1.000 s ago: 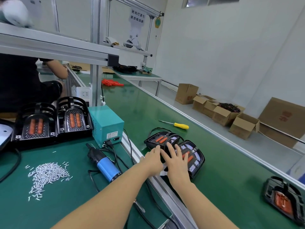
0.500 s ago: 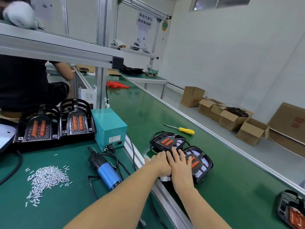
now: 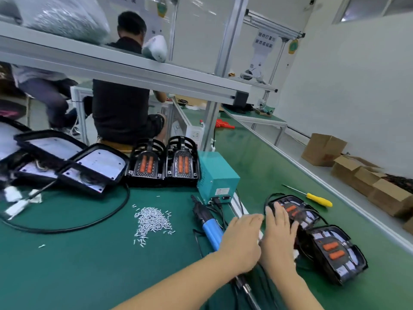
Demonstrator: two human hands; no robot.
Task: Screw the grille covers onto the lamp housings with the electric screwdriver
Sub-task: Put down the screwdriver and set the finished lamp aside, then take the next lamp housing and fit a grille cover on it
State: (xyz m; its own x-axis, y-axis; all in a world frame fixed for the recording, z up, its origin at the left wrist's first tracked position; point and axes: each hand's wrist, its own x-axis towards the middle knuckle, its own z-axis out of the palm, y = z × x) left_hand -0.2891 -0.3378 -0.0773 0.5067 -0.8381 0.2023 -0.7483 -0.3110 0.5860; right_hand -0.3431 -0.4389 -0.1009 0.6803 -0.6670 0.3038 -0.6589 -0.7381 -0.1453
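Two finished lamps (image 3: pixel 297 213) are handled on the belt while more work waits on the bench.

Going left to right: at nine o'clock bare housings (image 3: pixel 93 170) are seen lying open, not yet covered; at eleven o'clock two grille covers (image 3: pixel 164 163) are stood upright; at the middle a heap of screws (image 3: pixel 153 221) is spread, and the electric screwdriver (image 3: pixel 210 229) is left lying untouched just beside it. The left hand (image 3: pixel 242 240) is held flat with loose fingers, holding nothing. The right hand (image 3: pixel 278 236) is laid with straight fingers on the farther of the lamps at three o'clock. Several housings are judged to remain.
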